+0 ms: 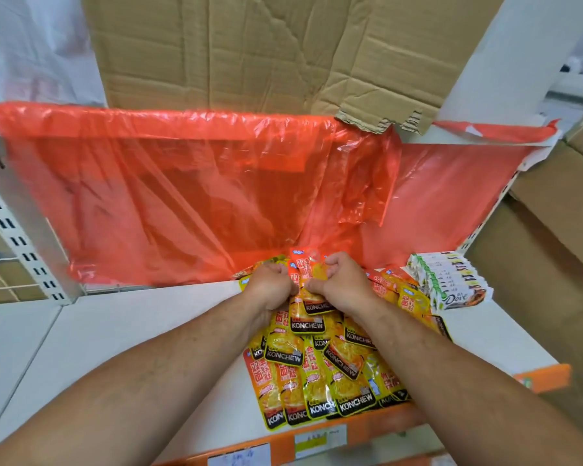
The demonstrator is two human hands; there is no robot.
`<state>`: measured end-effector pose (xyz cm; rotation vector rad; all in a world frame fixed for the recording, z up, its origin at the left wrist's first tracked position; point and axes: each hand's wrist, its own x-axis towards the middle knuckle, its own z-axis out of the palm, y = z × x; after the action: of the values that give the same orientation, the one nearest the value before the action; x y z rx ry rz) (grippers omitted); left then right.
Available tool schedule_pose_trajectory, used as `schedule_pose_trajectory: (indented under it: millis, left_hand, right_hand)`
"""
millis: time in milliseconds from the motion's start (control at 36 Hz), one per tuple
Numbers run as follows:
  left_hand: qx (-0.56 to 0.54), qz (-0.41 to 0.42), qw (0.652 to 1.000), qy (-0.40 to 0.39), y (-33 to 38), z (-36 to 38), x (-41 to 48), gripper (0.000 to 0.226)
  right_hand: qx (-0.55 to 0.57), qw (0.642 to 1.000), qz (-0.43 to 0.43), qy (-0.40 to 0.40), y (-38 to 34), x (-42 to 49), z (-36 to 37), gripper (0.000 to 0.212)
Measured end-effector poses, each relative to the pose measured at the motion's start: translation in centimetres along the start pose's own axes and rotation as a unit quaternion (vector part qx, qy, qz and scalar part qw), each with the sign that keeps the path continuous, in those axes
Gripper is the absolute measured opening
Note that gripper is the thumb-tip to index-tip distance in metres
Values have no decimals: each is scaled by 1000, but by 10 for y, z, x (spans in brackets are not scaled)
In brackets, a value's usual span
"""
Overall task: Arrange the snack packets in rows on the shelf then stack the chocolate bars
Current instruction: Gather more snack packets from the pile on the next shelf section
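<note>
Yellow snack packets [309, 275] sit between left grip [272, 286] and right grip [340, 281] (both clenched on them).

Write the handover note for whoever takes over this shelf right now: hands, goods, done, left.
Hands: left hand and right hand both grip one bunch of snack packets at the back of the pile.
Goods: loose packets lie overlapping on the white shelf, from the hands to the front edge. The chocolate bars sit in a block at the right, beside the packets.
Done: packets are on the shelf, roughly gathered.
Left: straighten them into rows, then stack the bars.
</note>
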<state>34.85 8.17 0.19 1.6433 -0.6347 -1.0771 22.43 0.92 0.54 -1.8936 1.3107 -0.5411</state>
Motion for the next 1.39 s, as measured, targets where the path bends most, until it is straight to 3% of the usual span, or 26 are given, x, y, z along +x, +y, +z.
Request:
schedule_pose_trajectory:
  millis: [56,167,306,417,500,583,806,1000,1278,1389]
  left_hand:
    - [-40,-3,999,3,-2,-5,-1,25]
    - [-96,3,995,5,-2,-18,-9,30]
    - [-144,4,989,-13,-4,-40,-18,14]
    - [-156,10,986,-52,-12,-54,-32,13]
    - [-123,18,992,-25,-22,-64,-35,19]
    - [-121,23,992,-11,-28,-73,-41,19]
    - [-144,37,989,23,-31,-97,-65,20]
    - [-171,53,977,112,-32,-114,-97,18]
    - [-171,35,964,203,-69,-154,-164,16]
    - [-163,13,959,229,-88,-178,-195,12]
  right_hand:
    - [-8,1000,14,5,-5,-2,2,53]
    - [18,999,30,-1,-15,-16,7,33]
    - [87,995,52,-24,-23,-41,19,19]
    - [107,991,80,-29,-25,-57,33,36]
    - [106,991,81,-27,-24,-66,43,33]
    - [110,991,71,-26,-25,-72,48,48]
    - [154,983,60,-78,-44,-90,55,44]
    - [169,979,16,-109,-63,-98,67,40]
    - [195,956,-39,-215,-74,-132,112,40]
    - [190,945,-59,-258,-88,-148,135,30]
